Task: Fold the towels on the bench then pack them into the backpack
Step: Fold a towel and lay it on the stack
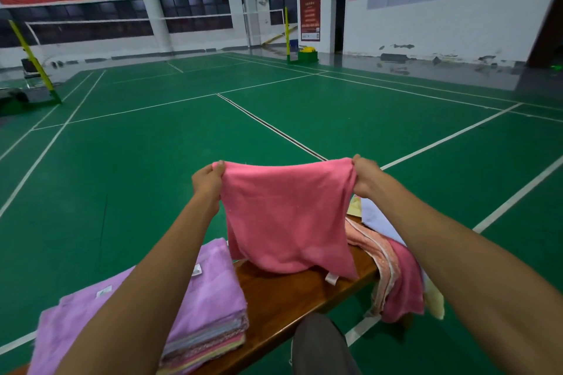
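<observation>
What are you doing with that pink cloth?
A person is folding towels. The left hand and the right hand each pinch a top corner of a pink towel, holding it up over a wooden bench. A folded stack sits on the left, an unfolded pile on the right.

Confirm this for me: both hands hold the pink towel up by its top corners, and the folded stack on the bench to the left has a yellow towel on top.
Not quite. The top of the folded stack is purple, not yellow, as the head view shows. The rest holds: the left hand and right hand each have a grip on a top corner of the pink towel, held up over the bench.
</observation>
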